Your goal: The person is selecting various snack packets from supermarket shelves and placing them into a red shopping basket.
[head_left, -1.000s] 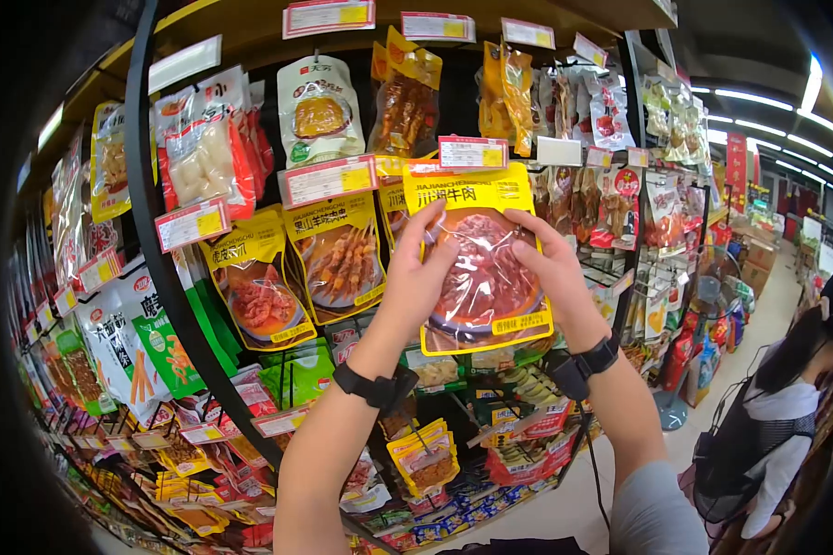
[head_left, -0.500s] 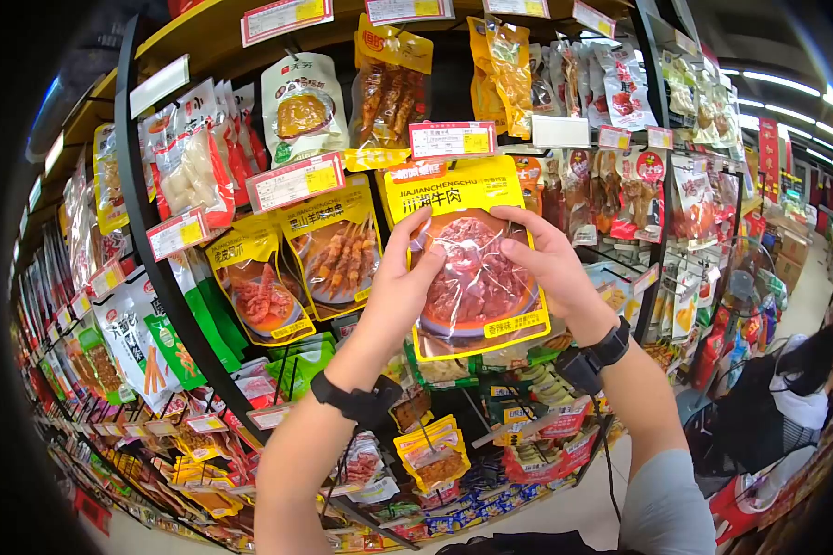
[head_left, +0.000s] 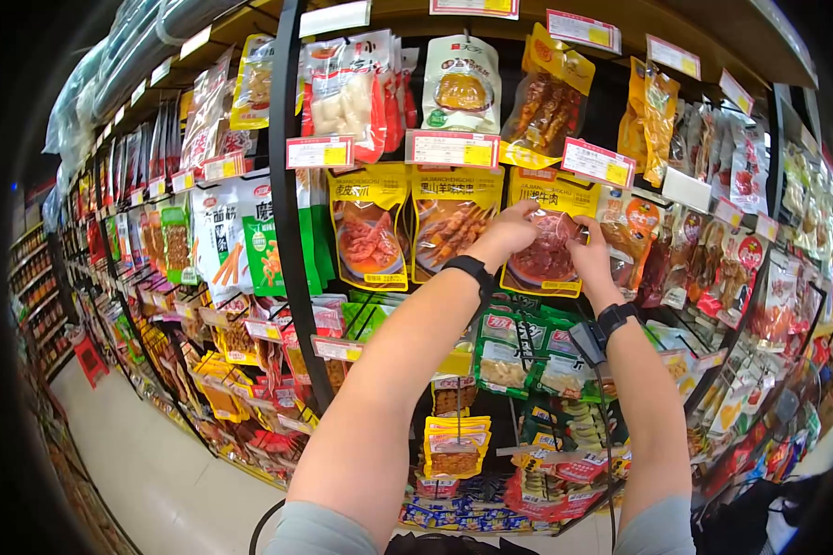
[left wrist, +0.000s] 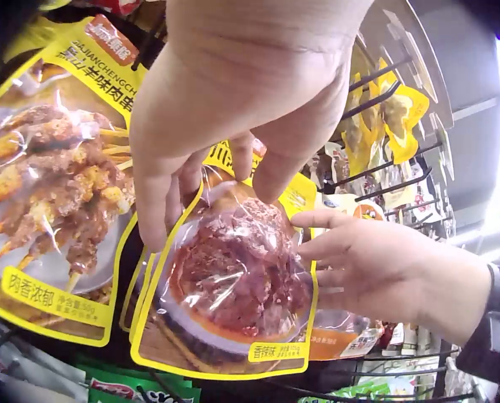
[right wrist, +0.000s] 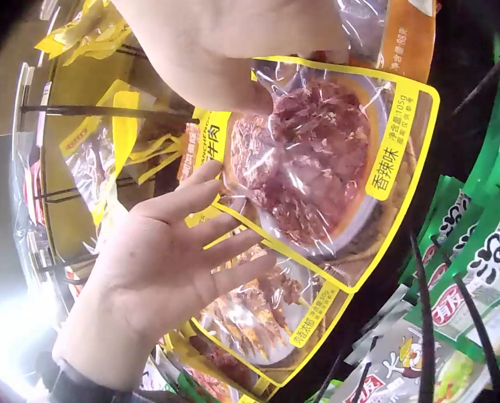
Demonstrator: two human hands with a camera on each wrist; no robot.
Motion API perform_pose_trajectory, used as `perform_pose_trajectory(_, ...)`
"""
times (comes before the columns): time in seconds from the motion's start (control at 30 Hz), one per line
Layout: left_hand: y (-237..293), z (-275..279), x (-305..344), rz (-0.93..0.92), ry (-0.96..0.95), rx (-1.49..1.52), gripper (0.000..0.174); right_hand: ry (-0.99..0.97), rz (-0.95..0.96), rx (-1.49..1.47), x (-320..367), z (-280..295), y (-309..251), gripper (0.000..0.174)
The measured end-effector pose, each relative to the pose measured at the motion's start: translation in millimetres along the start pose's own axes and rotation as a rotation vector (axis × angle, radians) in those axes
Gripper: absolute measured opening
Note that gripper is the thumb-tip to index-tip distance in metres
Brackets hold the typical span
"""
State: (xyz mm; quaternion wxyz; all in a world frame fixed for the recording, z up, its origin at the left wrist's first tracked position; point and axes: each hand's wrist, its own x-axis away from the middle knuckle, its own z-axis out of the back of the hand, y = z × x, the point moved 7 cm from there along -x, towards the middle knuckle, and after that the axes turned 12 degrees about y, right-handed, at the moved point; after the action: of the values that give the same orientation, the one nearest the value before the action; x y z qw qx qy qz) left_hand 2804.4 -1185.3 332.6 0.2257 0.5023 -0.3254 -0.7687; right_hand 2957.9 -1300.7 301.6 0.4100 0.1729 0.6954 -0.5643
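The yellow-edged beef pack (head_left: 543,250) hangs in the rack's middle row, its clear window showing dark red meat. My left hand (head_left: 509,231) is at its upper left, thumb over the front; in the right wrist view the left hand's fingers (right wrist: 233,243) lie nearly straight along the pack's edge. My right hand (head_left: 590,254) is at the opposite side. In the left wrist view the right thumb overlaps the pack's edge, while the other right fingers (left wrist: 325,273) extend beside it. Left of the beef hangs a yellow skewer pack (head_left: 453,227); an orange-and-white pack (head_left: 631,236) hangs to the right.
Price tags (head_left: 599,165) stick out above the packs on metal hooks. A black rack post (head_left: 298,222) stands to the left. Green packs (head_left: 509,347) hang below, and a cable (head_left: 607,416) trails down from my right wrist. Tiled floor (head_left: 148,435) shows at lower left.
The beef pack has moved from in front of the rack to hang in its row. My hands have spread toward its sides, and the view has turned left.
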Motion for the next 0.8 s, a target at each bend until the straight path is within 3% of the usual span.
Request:
perform_pose_trajectory(0.07, -4.5, -1.5, 0.2, -0.046, 0.028, 0.005, 0.056, -0.023, -0.035, 0.046, -7.3, -8.0, 13.8, 0.045)
perform_pose_trajectory(0.17, -10.2, -0.7, 2.9, -0.099, -0.027, -0.032, 0.057, -0.04, 0.092, -0.004, 11.8, 1.4, -8.4, 0.049)
perform_pose_trajectory(0.27, 19.9, 27.7, 47.7, -0.023, -0.063, -0.134, 0.053, -0.082, 0.149, 0.1, 34.4, 20.3, -27.5, 0.051)
perform_pose_trajectory(0.3, 19.7, 32.5, 52.4, -0.132, -0.023, -0.142, 0.051, -0.102, 0.147, 0.07, 43.0, 27.0, -34.0, 0.05)
perform_pose_trajectory(0.4, 24.7, 52.0, 81.0, -0.13, -0.048, -0.089, 0.052, -0.217, 0.073, -0.099, 65.4, 42.0, -35.3, 0.045)
perform_pose_trajectory(0.5, 52.8, 75.5, 145.8, -0.04, -0.198, 0.277, 0.028, -0.201, 0.258, -0.022, 95.0, 69.9, -62.9, 0.038)
perform_pose_trajectory(0.53, 62.0, 85.2, 168.0, -0.132, -0.247, 0.24, 0.031, -0.209, 0.263, -0.012, 108.3, 79.9, -71.2, 0.036)
perform_pose_trajectory(0.57, 65.2, 94.6, 192.3, -0.153, -0.294, 0.203, 0.032, -0.256, 0.196, -0.125, 121.7, 84.2, -74.5, 0.033)
perform_pose_trajectory(0.6, 62.0, 99.5, 214.0, -0.302, -0.28, 0.211, 0.033, -0.305, 0.129, -0.235, 135.4, 87.1, -77.4, 0.031)
perform_pose_trajectory(0.7, 57.1, 120.4, 272.2, -0.258, -0.442, 0.176, 0.033, -0.385, -0.007, -0.352, 182.0, 94.0, -87.2, 0.022)
perform_pose_trajectory(0.8, 15.8, 139.0, 312.3, -0.253, -0.428, 0.135, 0.03, -0.43, -0.135, -0.398, 236.6, 93.4, -79.7, 0.014)
